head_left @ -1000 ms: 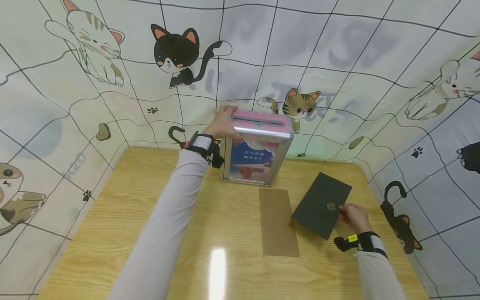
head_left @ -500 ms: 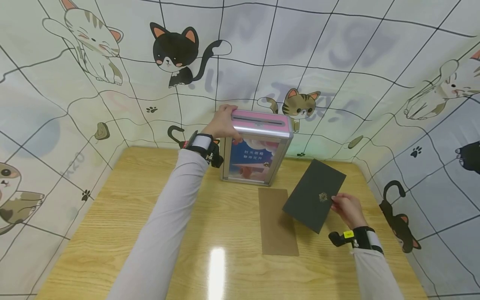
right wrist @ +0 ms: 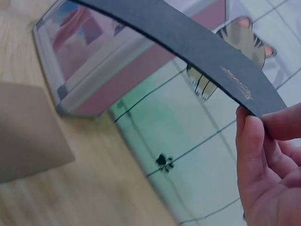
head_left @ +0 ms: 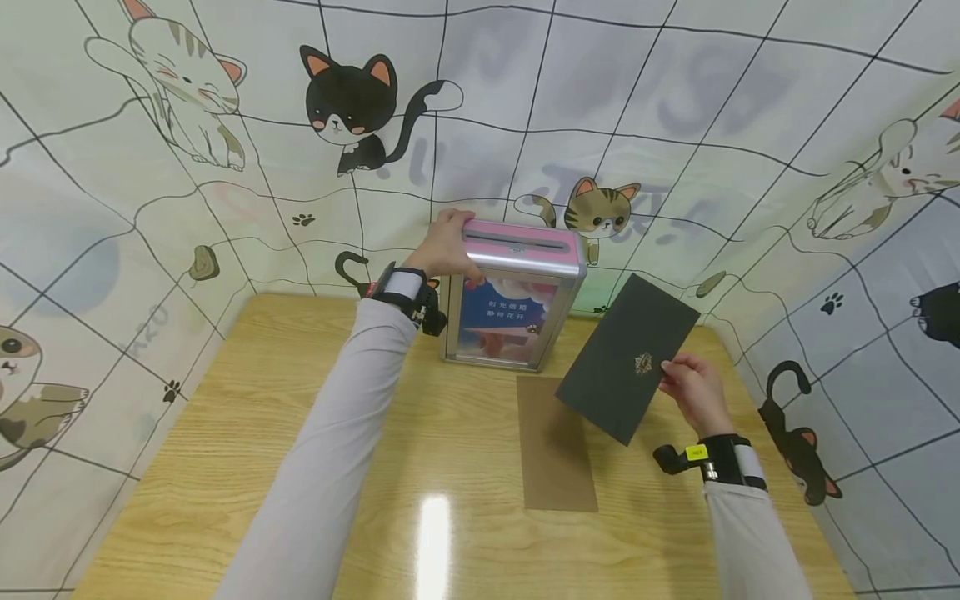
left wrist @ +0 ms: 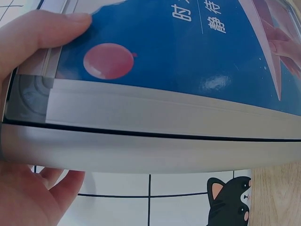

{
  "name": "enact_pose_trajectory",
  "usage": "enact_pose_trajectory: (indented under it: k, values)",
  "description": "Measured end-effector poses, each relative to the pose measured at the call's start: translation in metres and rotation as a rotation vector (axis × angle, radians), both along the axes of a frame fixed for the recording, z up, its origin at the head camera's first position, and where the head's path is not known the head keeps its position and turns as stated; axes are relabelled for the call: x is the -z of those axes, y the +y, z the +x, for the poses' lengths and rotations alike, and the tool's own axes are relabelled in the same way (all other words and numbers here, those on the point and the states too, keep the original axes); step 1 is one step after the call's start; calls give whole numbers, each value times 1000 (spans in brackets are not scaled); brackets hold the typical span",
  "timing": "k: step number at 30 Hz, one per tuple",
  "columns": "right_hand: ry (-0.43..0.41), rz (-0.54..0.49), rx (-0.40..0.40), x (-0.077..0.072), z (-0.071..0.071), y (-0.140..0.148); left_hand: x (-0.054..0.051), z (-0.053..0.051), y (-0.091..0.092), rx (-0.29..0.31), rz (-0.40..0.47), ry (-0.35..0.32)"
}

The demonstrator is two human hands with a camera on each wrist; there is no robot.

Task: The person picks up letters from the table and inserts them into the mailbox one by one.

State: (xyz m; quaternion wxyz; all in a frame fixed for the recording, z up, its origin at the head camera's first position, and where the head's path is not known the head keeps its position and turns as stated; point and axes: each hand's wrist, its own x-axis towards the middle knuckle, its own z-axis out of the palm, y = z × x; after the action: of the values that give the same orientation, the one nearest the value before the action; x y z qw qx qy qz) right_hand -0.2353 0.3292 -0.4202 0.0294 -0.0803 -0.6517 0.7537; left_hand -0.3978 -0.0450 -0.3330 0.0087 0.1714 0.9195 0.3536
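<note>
A pink and silver mailbox (head_left: 517, 308) with a slot in its top stands at the back of the table. My left hand (head_left: 447, 244) grips its upper left corner; in the left wrist view the thumb (left wrist: 51, 30) lies on the front and the other fingers are behind. Right of the box, my right hand (head_left: 693, 387) pinches a dark envelope (head_left: 626, 358) with a small gold emblem by its right edge. The envelope is tilted and held above the table. In the right wrist view the envelope (right wrist: 188, 47) appears nearly edge-on, between thumb and fingers.
A brown envelope (head_left: 551, 475) lies flat on the wooden table (head_left: 300, 375) in front of the box, partly under the raised dark one. A cat-patterned cloth (head_left: 480, 108) forms the wall close behind the box and along both sides.
My right hand has raised the dark envelope off the table and moved it slightly left and away from me, towards the box. The left hand and the mailbox have stayed put.
</note>
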Motion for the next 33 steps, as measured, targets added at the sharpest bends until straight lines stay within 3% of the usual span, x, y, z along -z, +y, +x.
enact_pose_trajectory:
  k: [12,29,33]
  values:
    - [198,16,-54,-37,-12,-21,-2,3,1,-4,5,-17]
    - [314,321,-141,-72,-37,-52,-1,2,-1,1,2,-11]
    - [330,333,-170,-78,-44,-61,-1,3,-1,0,11,-13]
